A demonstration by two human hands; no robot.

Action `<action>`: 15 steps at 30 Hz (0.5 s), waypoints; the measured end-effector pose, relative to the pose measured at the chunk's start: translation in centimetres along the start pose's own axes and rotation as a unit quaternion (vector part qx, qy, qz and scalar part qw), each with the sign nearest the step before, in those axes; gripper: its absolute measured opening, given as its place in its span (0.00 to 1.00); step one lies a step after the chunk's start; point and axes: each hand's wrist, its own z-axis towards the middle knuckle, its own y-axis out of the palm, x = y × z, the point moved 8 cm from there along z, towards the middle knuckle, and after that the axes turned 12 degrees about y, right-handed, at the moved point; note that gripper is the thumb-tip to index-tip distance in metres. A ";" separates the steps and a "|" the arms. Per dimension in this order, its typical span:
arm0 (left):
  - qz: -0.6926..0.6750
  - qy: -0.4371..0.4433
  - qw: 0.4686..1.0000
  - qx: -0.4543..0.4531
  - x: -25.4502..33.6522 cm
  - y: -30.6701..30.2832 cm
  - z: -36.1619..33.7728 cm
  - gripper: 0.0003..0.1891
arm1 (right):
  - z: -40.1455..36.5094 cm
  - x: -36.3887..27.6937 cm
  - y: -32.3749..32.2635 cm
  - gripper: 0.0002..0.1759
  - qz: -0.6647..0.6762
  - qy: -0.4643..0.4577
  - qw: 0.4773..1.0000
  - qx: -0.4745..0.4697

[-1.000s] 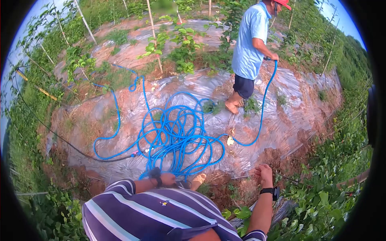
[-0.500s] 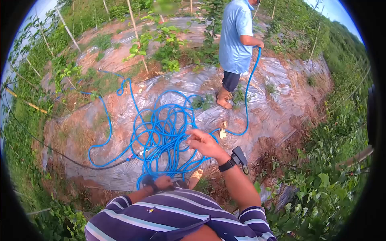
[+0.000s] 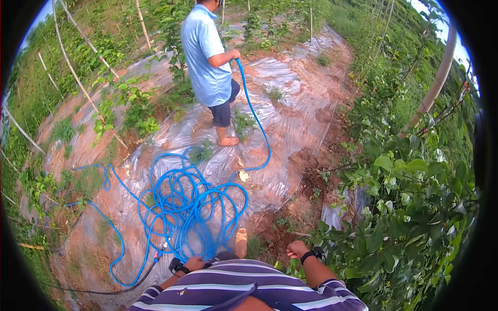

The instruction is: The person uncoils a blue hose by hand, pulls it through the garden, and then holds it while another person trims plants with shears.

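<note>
A tangled coil of blue hose (image 3: 194, 199) lies on the ground before me. My right hand (image 3: 297, 249) is to the right of the coil, low by my side near leafy branches, fingers curled in, with nothing visible in it. Close to my waist, at the coil's near edge, is my left hand (image 3: 194, 263); its fingers are too small and partly hidden to make out. Further ahead a co-worker in a light blue shirt (image 3: 205, 57) holds one stretch of the hose, which hangs from their hand and runs back to the coil.
Silvery plastic film (image 3: 270, 75) with soil on it covers the ground. A dark hose (image 3: 142, 280) joins the blue one at the lower left. Leafy plants (image 3: 394, 207) crowd the right side, with a leaning pole (image 3: 433, 85). Thin stakes (image 3: 78, 78) stand at the left.
My right hand has moved from over the coil, fingers apart, to my right side, curled. My view has turned right. The co-worker has taken a step, still holding the hose.
</note>
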 end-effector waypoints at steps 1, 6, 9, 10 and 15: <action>0.009 0.042 0.999 0.007 1.8 -0.9 0.7 0.21 | 0.9 0.9 0.3 0.12 0.017 -0.002 0.999 -0.033; -0.021 0.054 0.998 -0.036 7.8 -3.4 2.1 0.21 | 2.1 2.7 3.9 0.15 0.004 -0.030 0.995 -0.097; -0.027 0.076 0.997 -0.018 6.1 -2.3 2.0 0.20 | -1.9 1.0 5.6 0.15 0.017 -0.047 0.995 -0.086; -0.056 0.014 0.998 -0.035 8.3 -3.2 0.3 0.19 | -2.0 0.8 6.0 0.15 0.005 -0.053 0.993 -0.104; -0.025 0.033 0.999 -0.031 -3.0 1.4 1.5 0.20 | -0.5 0.1 6.2 0.14 -0.017 -0.067 0.992 -0.107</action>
